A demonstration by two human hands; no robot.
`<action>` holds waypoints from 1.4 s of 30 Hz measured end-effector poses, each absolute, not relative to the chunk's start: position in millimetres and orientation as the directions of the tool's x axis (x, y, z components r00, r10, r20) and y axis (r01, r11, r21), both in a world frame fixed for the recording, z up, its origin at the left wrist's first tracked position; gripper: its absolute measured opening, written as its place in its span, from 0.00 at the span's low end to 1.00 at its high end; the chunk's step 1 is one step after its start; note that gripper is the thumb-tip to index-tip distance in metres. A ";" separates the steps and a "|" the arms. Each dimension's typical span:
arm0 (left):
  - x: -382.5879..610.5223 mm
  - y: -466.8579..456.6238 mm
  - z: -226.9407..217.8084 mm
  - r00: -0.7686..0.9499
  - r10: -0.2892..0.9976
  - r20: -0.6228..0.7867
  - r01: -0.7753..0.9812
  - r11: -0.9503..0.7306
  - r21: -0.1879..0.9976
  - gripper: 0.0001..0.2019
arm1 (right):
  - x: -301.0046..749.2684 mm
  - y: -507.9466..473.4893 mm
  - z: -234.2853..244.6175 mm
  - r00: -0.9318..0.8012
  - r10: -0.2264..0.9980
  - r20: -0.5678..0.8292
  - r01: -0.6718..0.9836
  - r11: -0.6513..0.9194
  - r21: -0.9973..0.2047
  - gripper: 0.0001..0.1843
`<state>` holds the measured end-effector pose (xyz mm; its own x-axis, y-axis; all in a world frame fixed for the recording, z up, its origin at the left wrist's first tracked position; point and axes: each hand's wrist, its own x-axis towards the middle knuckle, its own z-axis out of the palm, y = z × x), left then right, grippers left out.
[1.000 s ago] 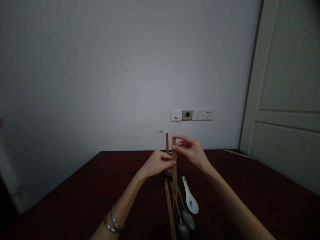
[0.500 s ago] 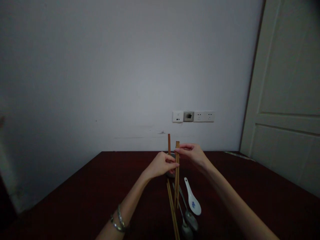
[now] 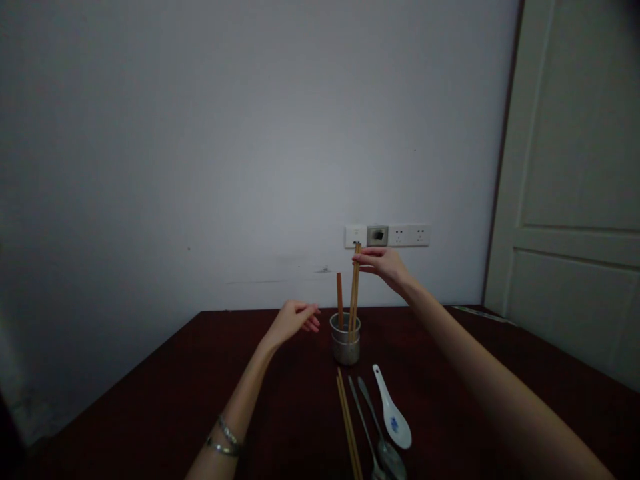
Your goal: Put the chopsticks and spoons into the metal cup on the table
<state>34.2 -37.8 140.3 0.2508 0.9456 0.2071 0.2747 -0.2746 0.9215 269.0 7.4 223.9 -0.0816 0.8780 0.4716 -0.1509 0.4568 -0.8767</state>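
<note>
While, in the head view, the right hand point(image 3: 383, 263) pinches chopsticks point(image 3: 356, 280) near their tops at the cup's point(image 3: 346, 352) one o'clock, their lower ends cross its rim, inside or in front I cannot tell; a brown stick point(image 3: 339, 293) stands in it; the left hand point(image 3: 295, 321), fingers loosely parted, hangs at nine; toward six lie a second pair point(image 3: 347, 420) and metal spoons point(image 3: 391, 460); at five, a white spoon point(image 3: 397, 427).

Wooden chopsticks point(image 3: 355, 293), smooth metal cup point(image 3: 346, 353)

A head-worn camera looks forward and down across the dark table point(image 3: 175, 387) toward the wall point(image 3: 275, 133)
</note>
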 end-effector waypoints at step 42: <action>-34.7 18.3 71.0 -0.161 0.983 0.088 0.123 -0.068 0.990 0.24 | 250.5 99.0 131.5 -0.081 0.974 0.214 -0.071 0.208 -0.975 0.07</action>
